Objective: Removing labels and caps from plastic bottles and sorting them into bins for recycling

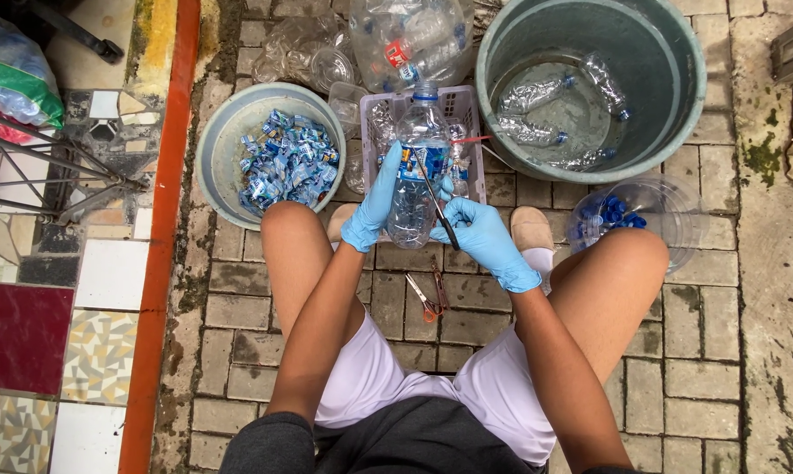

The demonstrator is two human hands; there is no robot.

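Both my hands wear light blue gloves. My left hand (372, 211) grips a clear plastic bottle (417, 167) with a blue cap and a blue label, held upright over a lilac slotted basket (471, 132). My right hand (483, 237) holds a thin dark blade (439, 206) whose tip lies against the bottle's label. I sit low with my knees apart, above a brick-paved floor.
A grey basin (210, 167) at the left holds several torn blue labels. A big green tub (677, 96) at the top right holds water and bottles. A clear bowl (669, 211) contains blue caps. Red-handled scissors (427, 298) lie between my legs. Clear bottles (388, 44) pile up behind.
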